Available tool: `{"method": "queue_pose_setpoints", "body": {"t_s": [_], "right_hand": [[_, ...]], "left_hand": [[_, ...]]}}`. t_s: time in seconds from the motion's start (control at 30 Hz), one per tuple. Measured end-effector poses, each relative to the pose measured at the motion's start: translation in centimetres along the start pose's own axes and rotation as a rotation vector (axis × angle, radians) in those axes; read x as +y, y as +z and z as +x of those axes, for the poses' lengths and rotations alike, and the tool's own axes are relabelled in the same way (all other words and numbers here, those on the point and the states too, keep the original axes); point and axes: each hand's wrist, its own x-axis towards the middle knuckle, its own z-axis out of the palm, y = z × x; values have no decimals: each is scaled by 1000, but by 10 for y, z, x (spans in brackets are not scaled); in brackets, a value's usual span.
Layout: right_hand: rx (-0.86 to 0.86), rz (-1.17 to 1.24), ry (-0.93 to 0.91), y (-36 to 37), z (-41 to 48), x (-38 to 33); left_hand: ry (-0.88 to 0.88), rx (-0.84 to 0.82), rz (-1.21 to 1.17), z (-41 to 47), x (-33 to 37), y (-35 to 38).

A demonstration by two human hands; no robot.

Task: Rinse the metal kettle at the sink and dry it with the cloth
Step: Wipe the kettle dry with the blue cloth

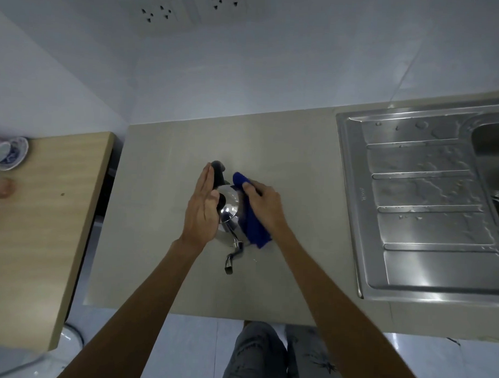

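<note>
The shiny metal kettle (229,213) stands on the grey counter (160,265), its spout pointing toward me and its black handle on the far side. My left hand (203,208) lies flat against the kettle's left side with straight fingers, steadying it. A blue cloth (254,225) is pressed onto the kettle's right side by my right hand (263,202), whose fingers curl over the cloth's top. The hands and the cloth hide much of the kettle's body.
A steel sink (353,192) with a wet ribbed drainboard fills the right; its basin is at the far right edge. A wooden table (49,224) on the left carries a cup on a patterned saucer (10,152). Wall sockets sit above the counter.
</note>
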Motion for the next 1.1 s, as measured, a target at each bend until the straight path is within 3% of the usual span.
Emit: {"method": "queue_pose_setpoints", "body": {"t_s": [0.1,0.17,0.27,0.43,0.63,0.8,0.97,1.1], "right_hand": [[-217,-129,119,-8,44,-2],[-252,-136,134,-8,57,10],[-213,-15,130,-6,53,24],[12,212,31,2,-6,54],[35,157,-17,52,-94,113],[106,216,-14,40,-65,97],[16,267,-35,10,-23,46],[4,44,-262,15,-10,11]], "left_hand": [[-12,-7,-16,0,2,0],[-21,-13,-34,0,2,0],[-15,-2,-32,1,1,0],[-2,9,-28,1,-4,2],[-16,13,-51,1,-8,3],[-48,5,-82,1,-9,2],[-44,-6,-19,1,-4,1],[-49,-47,-41,0,2,-1]]}}
